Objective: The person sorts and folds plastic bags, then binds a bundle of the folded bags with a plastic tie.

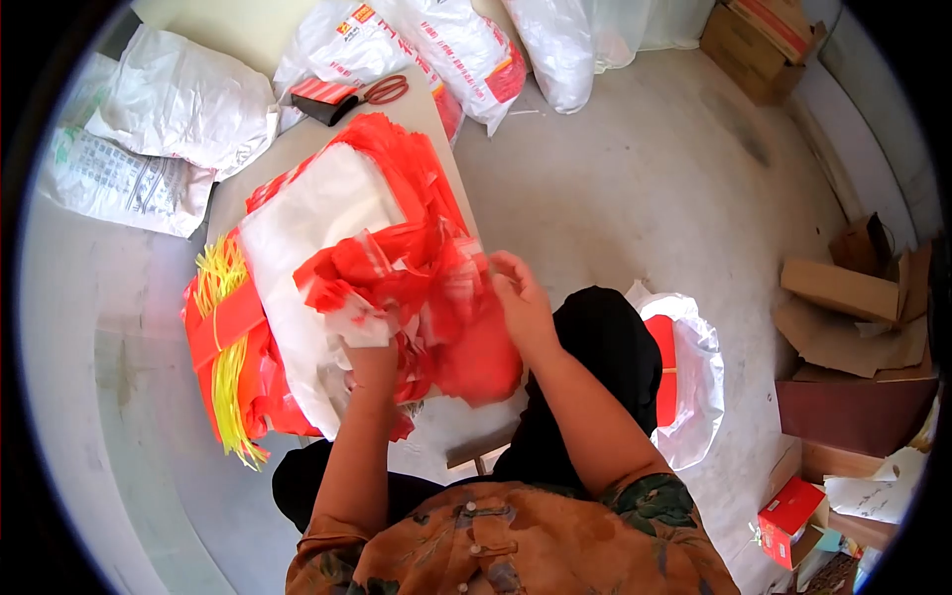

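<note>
- Head view: crumpled red plastic (446,297) lies over white sheets (307,218), covering the left hand (369,371), finger state unclear.
- Right hand (520,299): fingers bent beside the plastic; grip unclear.
- Scissors (386,90), yellow strands (230,372), white sacks (188,97) nearby.

Crumpled red-and-white plastic (426,263) is lying bunched and loosely folded, partly over the flat white sheets (302,228) on the table (424,107). Its lower red part is sagging near the table's edge and showing blurred, glossy and semi-sheer.
</note>
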Demonstrator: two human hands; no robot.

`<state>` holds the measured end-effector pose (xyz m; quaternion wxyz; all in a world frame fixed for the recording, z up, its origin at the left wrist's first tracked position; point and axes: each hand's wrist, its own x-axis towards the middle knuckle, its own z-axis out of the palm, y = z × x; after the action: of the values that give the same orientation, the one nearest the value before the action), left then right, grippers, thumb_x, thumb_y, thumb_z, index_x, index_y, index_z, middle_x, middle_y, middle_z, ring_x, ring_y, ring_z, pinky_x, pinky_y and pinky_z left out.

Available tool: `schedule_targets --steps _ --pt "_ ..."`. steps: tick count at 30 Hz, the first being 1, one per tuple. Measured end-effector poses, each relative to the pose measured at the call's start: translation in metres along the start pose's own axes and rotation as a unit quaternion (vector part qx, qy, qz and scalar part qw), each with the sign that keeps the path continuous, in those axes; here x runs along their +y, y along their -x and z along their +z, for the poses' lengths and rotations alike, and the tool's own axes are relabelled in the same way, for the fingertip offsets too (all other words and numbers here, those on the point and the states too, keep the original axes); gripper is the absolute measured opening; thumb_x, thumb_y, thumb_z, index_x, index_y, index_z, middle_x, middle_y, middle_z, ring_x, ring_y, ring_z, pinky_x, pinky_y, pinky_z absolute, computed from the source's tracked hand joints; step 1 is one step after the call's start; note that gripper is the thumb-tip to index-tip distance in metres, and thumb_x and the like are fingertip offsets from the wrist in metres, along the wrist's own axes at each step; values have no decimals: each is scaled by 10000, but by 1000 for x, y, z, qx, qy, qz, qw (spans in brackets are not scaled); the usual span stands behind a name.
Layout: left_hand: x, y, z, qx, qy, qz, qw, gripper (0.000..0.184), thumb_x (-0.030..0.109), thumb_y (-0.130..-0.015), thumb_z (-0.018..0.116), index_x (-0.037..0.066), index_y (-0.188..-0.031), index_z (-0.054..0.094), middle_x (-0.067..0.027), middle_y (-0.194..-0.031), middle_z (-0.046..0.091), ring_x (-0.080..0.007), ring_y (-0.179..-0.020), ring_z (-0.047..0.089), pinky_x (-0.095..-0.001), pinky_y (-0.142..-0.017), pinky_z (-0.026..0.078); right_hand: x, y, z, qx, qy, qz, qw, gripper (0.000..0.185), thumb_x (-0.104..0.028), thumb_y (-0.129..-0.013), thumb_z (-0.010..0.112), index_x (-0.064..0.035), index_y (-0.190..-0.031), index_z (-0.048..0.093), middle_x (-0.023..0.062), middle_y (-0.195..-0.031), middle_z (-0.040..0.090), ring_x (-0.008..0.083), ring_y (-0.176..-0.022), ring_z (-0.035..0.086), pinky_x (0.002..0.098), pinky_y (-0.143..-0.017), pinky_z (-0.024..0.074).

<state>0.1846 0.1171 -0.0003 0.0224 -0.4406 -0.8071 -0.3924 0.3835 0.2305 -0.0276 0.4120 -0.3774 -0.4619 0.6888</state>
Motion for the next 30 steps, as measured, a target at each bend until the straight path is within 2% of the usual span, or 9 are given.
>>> schedule_targets --steps 3,6,9,12,15,18,24,27,30 --pt "27 -16 -20 -8 131 -124 984 324 37 -853 680 -16 -1160 589 -107 -1101 668 -233 -975 643 -364 -839 541 9 -8 -8 7 146 -62 987 493 -171 -1004 621 -44 -1468 513 147 -1470 566 263 -1345 544 359 -1135 396" --pt "8 -30 -25 -31 263 -172 949 376 23 -851 674 4 -1215 581 -97 -1149 663 -222 -1013 640 -346 -855 551 -2 -12 -2 -38 282 -122 951 593 -184 -959 666 -47 -1504 475 189 -1524 514 326 -1413 482 400 -1181 354" --pt "14 -39 -33 -44 366 -188 910 420 -11 -844 639 6 -1259 572 -107 -1181 659 -250 -1041 652 -355 -889 566 1 -30 11 -61 321 -239 914 664 -220 -895 726 -15 -1474 472 231 -1447 556 421 -1345 504 466 -1153 392" --pt "30 -49 -46 -62 441 -216 869 487 -26 -830 633 0 -1310 555 -117 -1210 657 -270 -1059 661 -367 -904 571 -8 -46 21 -83 399 -258 876 686 -245 -883 745 -6 -1469 480 215 -1448 555 397 -1338 508 469 -1129 409" --pt "34 -54 -54 -70 485 -254 834 491 -37 -827 629 -3 -1311 553 -127 -1214 662 -276 -1065 672 -372 -909 577 -26 -45 29 -119 499 -136 847 716 -266 -868 767 1 -1468 481 207 -1461 541 392 -1308 516 465 -1092 430" --pt "28 -60 -59 -79 515 -267 811 462 -57 -830 628 0 -1285 564 -129 -1212 669 -273 -1062 681 -366 -905 582 -20 -37 35 -81 504 -179 841 682 -279 -871 757 -47 -1464 512 210 -1373 588 387 -1263 536 467 -1081 424" --pt "23 -63 -60 -89 543 -250 797 506 -59 -826 656 0 -1315 543 -141 -1246 660 -289 -1098 677 -396 -942 585 -9 -10 58 -114 321 -186 922 517 -171 -895 719 -49 -1376 571 193 -1356 556 382 -1193 577 452 -1032 473" --pt "25 -65 -58 -86 563 -242 786 530 -65 -825 659 1 -1335 528 -145 -1266 650 -302 -1115 673 -412 -959 585 -3 -2 64 -107 326 -245 907 479 -102 -912 696 -18 -1365 566 236 -1385 514 404 -1263 537 456 -1078 451" --pt "18 -69 -58 -90 572 -245 777 556 -67 -827 659 2 -1359 513 -150 -1284 643 -315 -1132 668 -423 -965 586 12 -8 69 -52 269 -267 924 468 -119 -937 670 -45 -1383 549 129 -1287 577 270 -1114 620 379 -947 515"
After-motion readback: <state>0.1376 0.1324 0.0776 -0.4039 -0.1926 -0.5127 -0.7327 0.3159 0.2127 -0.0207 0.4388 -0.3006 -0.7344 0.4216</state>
